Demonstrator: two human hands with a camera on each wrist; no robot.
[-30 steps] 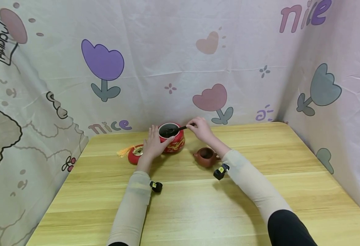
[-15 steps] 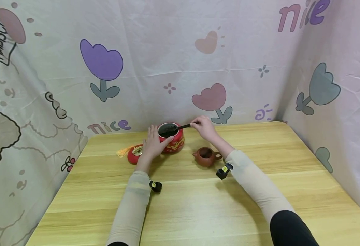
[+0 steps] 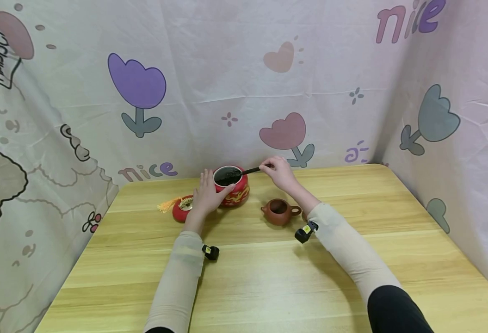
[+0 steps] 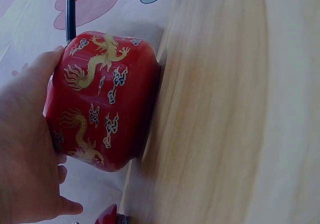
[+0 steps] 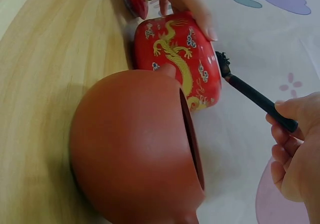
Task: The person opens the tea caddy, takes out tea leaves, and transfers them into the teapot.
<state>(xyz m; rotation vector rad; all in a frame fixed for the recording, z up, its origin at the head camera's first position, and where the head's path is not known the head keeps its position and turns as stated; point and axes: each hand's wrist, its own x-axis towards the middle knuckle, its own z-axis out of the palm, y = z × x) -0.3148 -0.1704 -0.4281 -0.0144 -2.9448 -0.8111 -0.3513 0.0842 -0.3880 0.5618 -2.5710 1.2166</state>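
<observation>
A red tea jar (image 3: 236,193) with gold dragons and a white rim stands near the back of the table, its mouth uncovered. My left hand (image 3: 207,195) holds it from the left side, thumb along the front of the rim and fingers down the far left side. My right hand (image 3: 280,174) pinches the black handle of a tea scoop (image 5: 255,94). The scoop's end is at the jar's rim, bearing a dark clump that looks like tea leaves (image 5: 223,62). Dark stuff shows inside the jar. A brown clay teapot (image 3: 278,212) without a lid sits below my right forearm.
The jar's red lid (image 3: 181,210), with a gold knob and yellow tassel (image 3: 168,205), lies left of my left hand. A small brown thing, mostly hidden, shows beside my right wrist. A printed cloth wall (image 3: 210,115) rises close behind the jar.
My right hand has drawn slightly right, and the scoop's end has come from inside the jar up to its right rim. The left hand and the jar stay in place.
</observation>
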